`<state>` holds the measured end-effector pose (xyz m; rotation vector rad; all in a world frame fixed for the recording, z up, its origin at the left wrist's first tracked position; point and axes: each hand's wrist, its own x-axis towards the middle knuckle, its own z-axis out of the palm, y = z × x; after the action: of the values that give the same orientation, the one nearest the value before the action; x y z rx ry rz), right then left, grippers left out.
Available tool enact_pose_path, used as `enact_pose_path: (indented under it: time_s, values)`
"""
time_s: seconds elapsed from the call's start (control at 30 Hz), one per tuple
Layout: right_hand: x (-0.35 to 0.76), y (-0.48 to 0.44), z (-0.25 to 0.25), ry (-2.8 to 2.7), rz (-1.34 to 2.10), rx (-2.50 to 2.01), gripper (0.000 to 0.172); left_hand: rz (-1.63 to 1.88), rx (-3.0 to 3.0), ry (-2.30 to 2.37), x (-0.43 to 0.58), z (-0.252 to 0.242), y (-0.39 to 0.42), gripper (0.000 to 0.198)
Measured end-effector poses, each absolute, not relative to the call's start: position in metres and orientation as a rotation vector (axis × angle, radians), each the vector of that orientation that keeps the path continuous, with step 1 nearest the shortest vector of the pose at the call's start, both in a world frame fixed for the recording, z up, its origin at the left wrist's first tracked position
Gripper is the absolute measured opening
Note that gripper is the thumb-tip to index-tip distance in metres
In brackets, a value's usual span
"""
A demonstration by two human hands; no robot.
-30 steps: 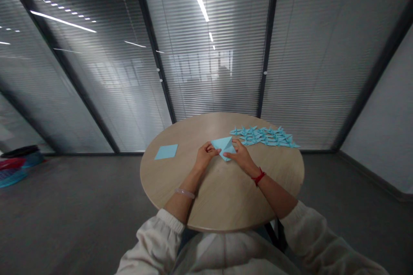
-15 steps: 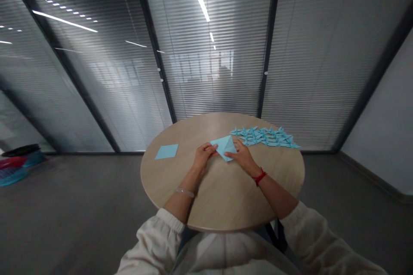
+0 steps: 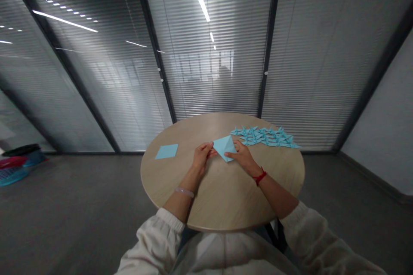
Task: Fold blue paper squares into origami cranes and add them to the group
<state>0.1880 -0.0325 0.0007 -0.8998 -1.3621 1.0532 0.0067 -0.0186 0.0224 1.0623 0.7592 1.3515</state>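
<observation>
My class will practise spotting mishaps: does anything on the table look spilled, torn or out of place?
Nothing stands out. The flat paper lies at the left of the table, the small shapes are grouped at the far right, and the folded paper in the right hand shows no visible tear.

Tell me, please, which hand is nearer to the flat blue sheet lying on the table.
Left. The left hand is to the right of the flat blue sheet, apart from it; the right hand is farther right, holding the folded blue paper.
</observation>
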Motion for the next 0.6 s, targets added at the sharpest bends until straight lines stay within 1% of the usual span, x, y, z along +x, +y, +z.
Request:
enact_pose_path:
  time_s: [0.33, 0.6]
  values:
    - [0.1884, -0.0303, -0.0010, -1.374, 1.037, -0.896, 0.063, 1.358, 1.007, 0.770, 0.0062, 0.0225, -0.0201, 0.023]
    - [0.1885, -0.0314, 0.0005, -1.380, 1.019, -0.902, 0.061, 1.335, 0.953, 0.746, 0.0048, 0.0199, -0.0177, 0.022]
